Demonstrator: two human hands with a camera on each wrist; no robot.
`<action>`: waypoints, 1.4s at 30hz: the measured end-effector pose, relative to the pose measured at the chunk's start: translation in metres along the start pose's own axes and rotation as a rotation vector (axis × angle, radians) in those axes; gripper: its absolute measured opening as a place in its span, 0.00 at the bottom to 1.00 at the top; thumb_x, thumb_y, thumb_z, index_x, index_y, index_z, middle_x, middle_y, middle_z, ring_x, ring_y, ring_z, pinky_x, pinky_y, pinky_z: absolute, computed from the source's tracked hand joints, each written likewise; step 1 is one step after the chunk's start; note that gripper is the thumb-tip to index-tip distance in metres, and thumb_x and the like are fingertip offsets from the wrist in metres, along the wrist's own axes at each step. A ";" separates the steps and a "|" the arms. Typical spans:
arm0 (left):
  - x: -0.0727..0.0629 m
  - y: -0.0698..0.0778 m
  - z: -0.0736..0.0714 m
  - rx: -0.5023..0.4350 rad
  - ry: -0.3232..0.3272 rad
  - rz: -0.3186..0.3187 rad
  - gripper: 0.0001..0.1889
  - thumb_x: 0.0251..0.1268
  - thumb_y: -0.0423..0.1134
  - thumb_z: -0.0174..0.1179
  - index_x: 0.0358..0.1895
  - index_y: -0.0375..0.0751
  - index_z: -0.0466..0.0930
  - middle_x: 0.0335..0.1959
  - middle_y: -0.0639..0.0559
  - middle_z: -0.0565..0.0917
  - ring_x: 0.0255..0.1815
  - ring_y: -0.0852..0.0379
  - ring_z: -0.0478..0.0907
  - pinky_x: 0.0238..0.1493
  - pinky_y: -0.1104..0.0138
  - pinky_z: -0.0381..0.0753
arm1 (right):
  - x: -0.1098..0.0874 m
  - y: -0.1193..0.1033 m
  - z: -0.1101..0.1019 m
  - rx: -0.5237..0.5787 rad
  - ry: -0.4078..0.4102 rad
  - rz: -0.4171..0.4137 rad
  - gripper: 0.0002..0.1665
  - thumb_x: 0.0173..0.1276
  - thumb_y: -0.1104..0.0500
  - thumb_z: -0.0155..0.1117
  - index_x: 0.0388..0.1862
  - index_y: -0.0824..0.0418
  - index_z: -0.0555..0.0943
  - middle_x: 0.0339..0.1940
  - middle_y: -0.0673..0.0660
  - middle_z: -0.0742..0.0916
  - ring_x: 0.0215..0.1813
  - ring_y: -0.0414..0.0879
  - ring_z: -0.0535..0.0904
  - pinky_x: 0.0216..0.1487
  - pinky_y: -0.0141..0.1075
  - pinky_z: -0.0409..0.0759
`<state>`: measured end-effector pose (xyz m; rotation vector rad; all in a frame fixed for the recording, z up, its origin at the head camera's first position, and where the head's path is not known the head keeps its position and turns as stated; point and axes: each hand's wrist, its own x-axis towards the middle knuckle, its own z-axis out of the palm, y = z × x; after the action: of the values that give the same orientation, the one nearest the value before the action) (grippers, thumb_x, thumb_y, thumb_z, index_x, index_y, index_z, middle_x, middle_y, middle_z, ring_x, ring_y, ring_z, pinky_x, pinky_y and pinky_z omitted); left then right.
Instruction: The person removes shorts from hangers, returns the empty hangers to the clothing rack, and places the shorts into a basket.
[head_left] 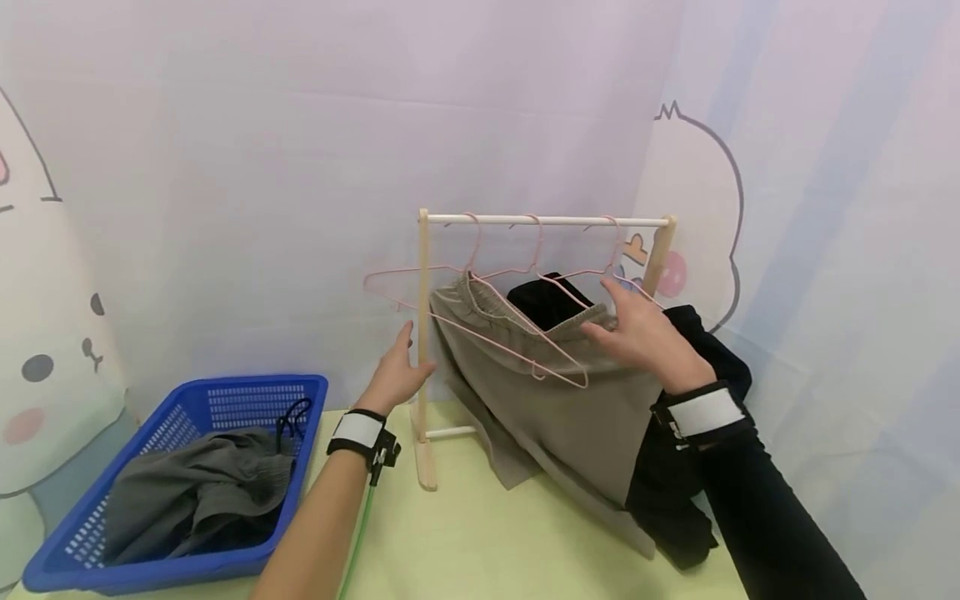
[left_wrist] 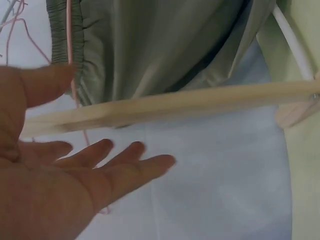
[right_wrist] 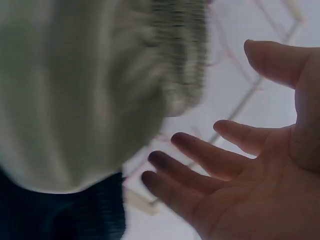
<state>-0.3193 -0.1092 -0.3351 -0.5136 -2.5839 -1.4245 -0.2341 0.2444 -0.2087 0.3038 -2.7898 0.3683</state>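
Observation:
Taupe elastic-waisted pants [head_left: 540, 408] hang on a small rack, waistband at the top and legs slanting down to the right. A pink wire hanger [head_left: 487, 339] crosses in front of them. My left hand [head_left: 396, 375] is beside the rack's left wooden post [head_left: 423, 358], fingers spread and holding nothing; the left wrist view shows the post [left_wrist: 165, 106] between that hand and the pants. At the pants' right side, my right hand [head_left: 651, 337] has its thumb and fingers apart. In the right wrist view nothing lies within its fingers [right_wrist: 200, 155], and the waistband [right_wrist: 180, 55] is close by.
Black clothing [head_left: 667, 483] hangs behind and right of the pants. More pink hangers hook over the white rail [head_left: 555, 221]. To the left, a blue basket [head_left: 187, 571] holds a dark grey garment [head_left: 202, 492]. A printed curtain [head_left: 262, 208] backs the pale green table [head_left: 465, 542].

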 end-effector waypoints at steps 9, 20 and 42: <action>0.016 -0.022 0.013 -0.149 0.229 0.006 0.22 0.80 0.32 0.53 0.73 0.33 0.68 0.63 0.32 0.78 0.64 0.36 0.78 0.61 0.48 0.81 | 0.008 0.026 0.042 -0.006 0.110 -0.023 0.19 0.77 0.53 0.63 0.54 0.67 0.77 0.37 0.64 0.85 0.39 0.59 0.82 0.42 0.54 0.78; 0.022 -0.020 0.013 -0.094 0.256 0.007 0.18 0.80 0.31 0.52 0.67 0.34 0.75 0.59 0.34 0.81 0.61 0.38 0.79 0.57 0.48 0.82 | 0.014 0.028 0.057 0.024 0.290 -0.074 0.10 0.79 0.56 0.61 0.38 0.61 0.76 0.23 0.57 0.79 0.25 0.52 0.75 0.30 0.45 0.71; 0.029 -0.020 0.019 -0.096 0.265 0.010 0.17 0.79 0.30 0.52 0.66 0.36 0.76 0.58 0.35 0.82 0.61 0.39 0.80 0.56 0.48 0.83 | -0.010 0.038 0.037 0.017 0.527 -0.108 0.13 0.76 0.60 0.65 0.31 0.59 0.73 0.18 0.55 0.76 0.19 0.48 0.68 0.23 0.40 0.64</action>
<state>-0.3532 -0.0964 -0.3523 -0.3237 -2.3130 -1.5054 -0.2439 0.2712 -0.2544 0.3075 -2.2464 0.3814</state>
